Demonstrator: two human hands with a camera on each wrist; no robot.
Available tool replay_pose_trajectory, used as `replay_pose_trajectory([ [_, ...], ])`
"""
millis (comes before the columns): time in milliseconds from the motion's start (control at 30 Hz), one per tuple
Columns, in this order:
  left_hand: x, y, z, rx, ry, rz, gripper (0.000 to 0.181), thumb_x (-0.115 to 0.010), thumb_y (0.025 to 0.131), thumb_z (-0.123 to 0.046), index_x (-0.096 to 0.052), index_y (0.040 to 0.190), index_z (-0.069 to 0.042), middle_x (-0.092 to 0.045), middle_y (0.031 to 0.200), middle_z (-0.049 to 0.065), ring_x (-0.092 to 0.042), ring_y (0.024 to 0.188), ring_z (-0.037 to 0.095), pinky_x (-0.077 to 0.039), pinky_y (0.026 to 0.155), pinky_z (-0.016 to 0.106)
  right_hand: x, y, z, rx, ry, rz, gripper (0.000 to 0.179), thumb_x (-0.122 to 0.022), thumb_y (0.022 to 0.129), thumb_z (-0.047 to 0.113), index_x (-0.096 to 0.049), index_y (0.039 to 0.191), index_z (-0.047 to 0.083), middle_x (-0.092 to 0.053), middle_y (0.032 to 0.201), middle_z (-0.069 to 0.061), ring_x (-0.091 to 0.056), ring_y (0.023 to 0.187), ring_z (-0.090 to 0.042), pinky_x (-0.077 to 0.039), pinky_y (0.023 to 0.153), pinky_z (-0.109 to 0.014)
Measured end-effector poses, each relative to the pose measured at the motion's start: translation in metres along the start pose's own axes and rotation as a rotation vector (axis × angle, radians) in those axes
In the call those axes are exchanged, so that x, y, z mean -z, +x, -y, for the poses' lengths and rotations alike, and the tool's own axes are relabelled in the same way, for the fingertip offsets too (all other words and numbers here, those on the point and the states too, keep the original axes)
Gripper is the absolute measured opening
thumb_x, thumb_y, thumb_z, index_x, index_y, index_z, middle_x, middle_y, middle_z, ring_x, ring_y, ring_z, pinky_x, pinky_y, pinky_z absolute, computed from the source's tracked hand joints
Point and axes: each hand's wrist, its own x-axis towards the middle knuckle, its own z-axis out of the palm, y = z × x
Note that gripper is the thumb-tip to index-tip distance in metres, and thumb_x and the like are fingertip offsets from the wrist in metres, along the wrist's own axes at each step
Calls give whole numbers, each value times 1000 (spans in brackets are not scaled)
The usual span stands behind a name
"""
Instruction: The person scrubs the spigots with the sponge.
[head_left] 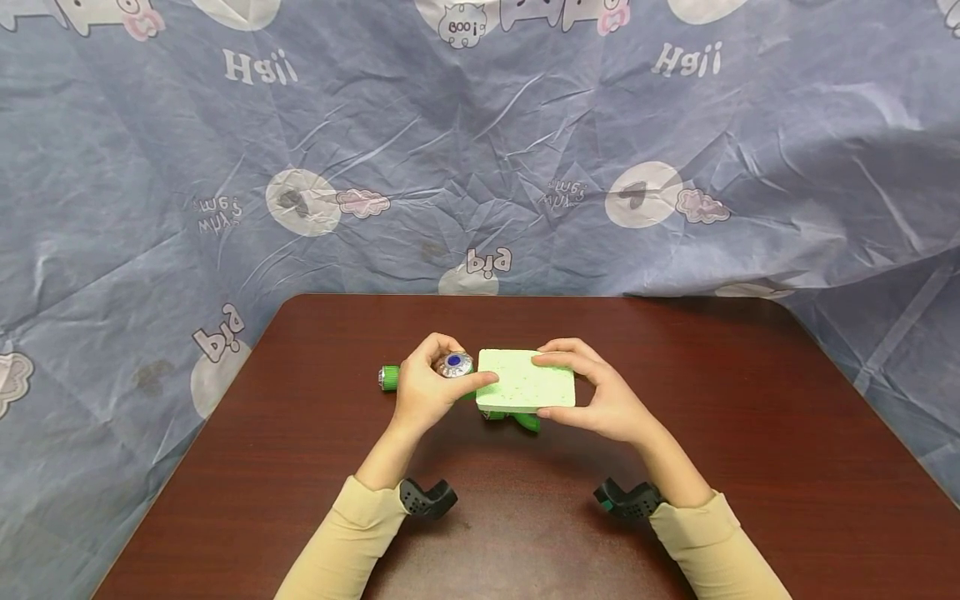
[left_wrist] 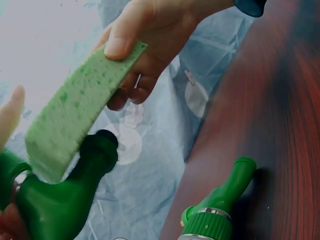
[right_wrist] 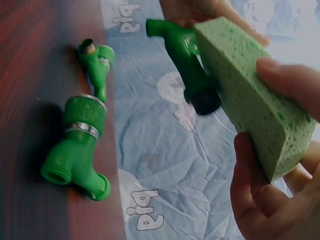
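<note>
My right hand (head_left: 611,404) grips a light green sponge (head_left: 525,379), thumb on one side and fingers on the other. Speckled pores show on the sponge (right_wrist: 260,85) in the right wrist view. My left hand (head_left: 426,387) holds a green plastic tap (left_wrist: 62,205) whose round silver knob (head_left: 454,364) has a blue centre. The sponge lies close against this tap (right_wrist: 182,55); whether they touch is hard to tell. In the head view the left thumb reaches over the sponge's left edge. Behind the sponge, most of the held tap is hidden from above.
Two more green taps lie on the dark red-brown table (head_left: 697,375): one partly under the sponge (head_left: 527,422), one left of the left hand with its ribbed green end (head_left: 388,377) showing. A printed blue-grey cloth (head_left: 480,150) hangs behind the table.
</note>
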Motion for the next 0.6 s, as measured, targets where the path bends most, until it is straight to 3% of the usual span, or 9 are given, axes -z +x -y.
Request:
replay_pose_trajectory([
  [200,9,2,3,-32,-68,141,41,-89,61,-10,-63,93,-7,-54,65,1,-41,52,13,-34,42,21,-1,0,0,-27,-12,-27,60,-85,67,6,-61,122,11,-49,124,-2,-46,115,-19,-37,95,-27],
  [333,19,3,-10,-48,-108,228,41,-82,66,4,-64,104,4,-55,69,1,-43,55,13,-36,45,21,0,0,3,-18,-11,-55,61,-84,66,-1,-60,121,7,-50,123,-5,-46,114,-19,-36,94,-25],
  [467,24,2,-26,-46,-94,257,42,-77,69,9,-63,108,10,-58,71,5,-48,57,12,-40,49,20,2,3,18,7,1,-85,59,-81,65,-9,-59,119,-2,-50,121,-15,-47,111,-20,-39,90,-22],
  [600,24,1,-29,-14,-81,256,42,-76,71,9,-63,111,10,-64,82,13,-54,61,12,-45,53,19,3,5,30,-9,28,-131,56,-79,64,-14,-58,116,-9,-49,120,-21,-47,110,-22,-42,85,-21],
])
